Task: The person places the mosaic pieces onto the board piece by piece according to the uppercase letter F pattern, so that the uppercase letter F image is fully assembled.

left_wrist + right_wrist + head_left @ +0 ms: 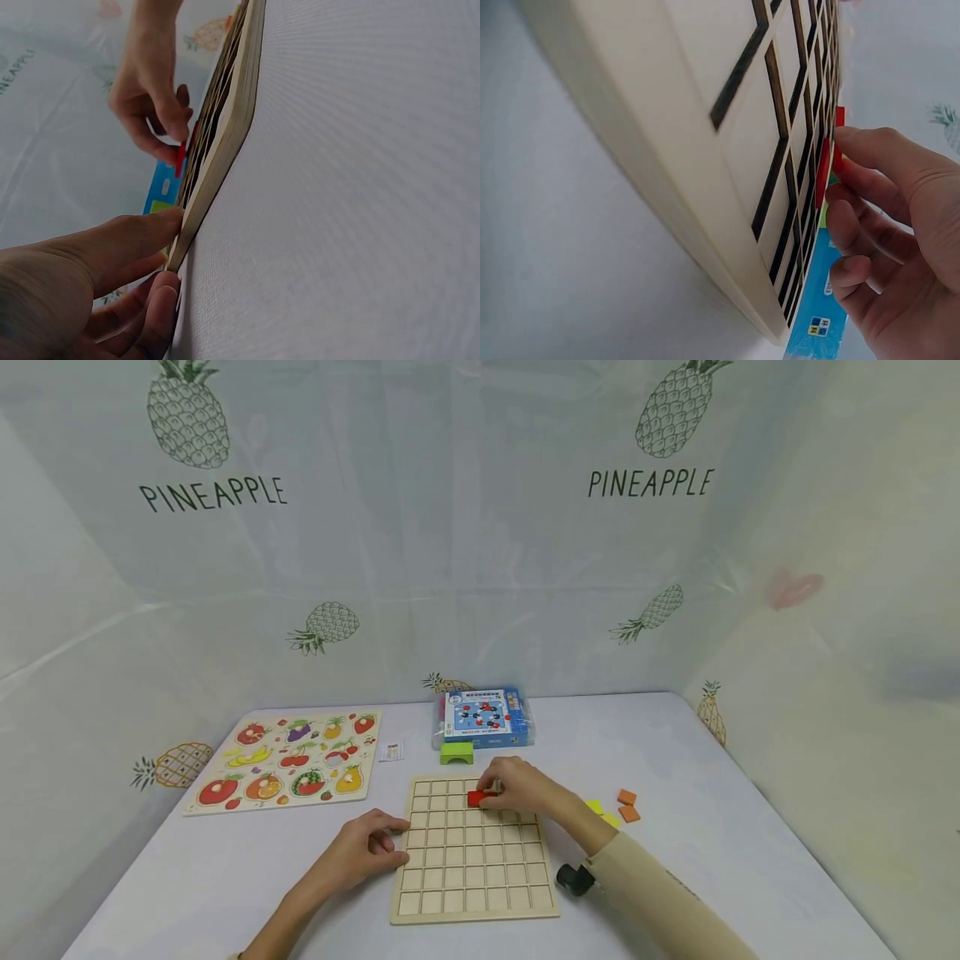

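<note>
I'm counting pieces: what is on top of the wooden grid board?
A red tile lies on the wooden grid board toward its far edge; the right hand pinches another. What that hand covers there cannot be seen.

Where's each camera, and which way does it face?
Head: on the head, facing forward-down at the grid board; left grip, right grip and forearms show.
Left wrist: worn there, facing the board's edge; left grip near, right grip beyond.
Right wrist: worn there, facing across the board; right grip shows.
Both wrist views share the board and right grip.
</note>
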The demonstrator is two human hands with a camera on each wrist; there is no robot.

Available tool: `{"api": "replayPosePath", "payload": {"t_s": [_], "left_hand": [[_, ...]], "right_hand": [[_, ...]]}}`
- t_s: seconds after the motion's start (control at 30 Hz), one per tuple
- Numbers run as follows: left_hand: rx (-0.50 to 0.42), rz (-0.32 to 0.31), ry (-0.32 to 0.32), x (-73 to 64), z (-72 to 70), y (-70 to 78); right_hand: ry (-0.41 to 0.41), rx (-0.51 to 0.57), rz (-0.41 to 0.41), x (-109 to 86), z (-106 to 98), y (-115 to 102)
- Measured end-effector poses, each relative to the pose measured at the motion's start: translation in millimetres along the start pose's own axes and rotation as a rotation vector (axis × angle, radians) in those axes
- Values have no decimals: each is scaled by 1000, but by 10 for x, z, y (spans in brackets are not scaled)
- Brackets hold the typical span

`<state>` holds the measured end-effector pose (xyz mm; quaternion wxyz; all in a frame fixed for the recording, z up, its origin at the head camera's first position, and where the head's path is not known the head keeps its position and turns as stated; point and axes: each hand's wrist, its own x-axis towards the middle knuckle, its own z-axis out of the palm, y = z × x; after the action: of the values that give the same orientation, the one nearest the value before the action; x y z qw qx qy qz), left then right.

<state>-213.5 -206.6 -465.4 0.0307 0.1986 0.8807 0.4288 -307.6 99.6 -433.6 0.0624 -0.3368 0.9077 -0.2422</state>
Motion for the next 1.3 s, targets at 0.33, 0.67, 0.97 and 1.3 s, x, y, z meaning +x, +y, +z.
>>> {"api": "replayPosePath", "payload": {"t_s": [0.33, 0.67, 0.97, 1.3], "left_hand": [[1, -1, 0, 0, -1, 9], [-4, -5, -1, 0, -5, 16], [-12, -10, -5, 2, -8, 16], [32, -26, -8, 5, 3, -12]], "right_hand": [[-18, 10, 26, 39, 37, -5], [-29, 1, 32, 57, 64, 2], [-33, -8, 39, 54, 59, 2], [-21, -18, 40, -2, 10, -9]]}}
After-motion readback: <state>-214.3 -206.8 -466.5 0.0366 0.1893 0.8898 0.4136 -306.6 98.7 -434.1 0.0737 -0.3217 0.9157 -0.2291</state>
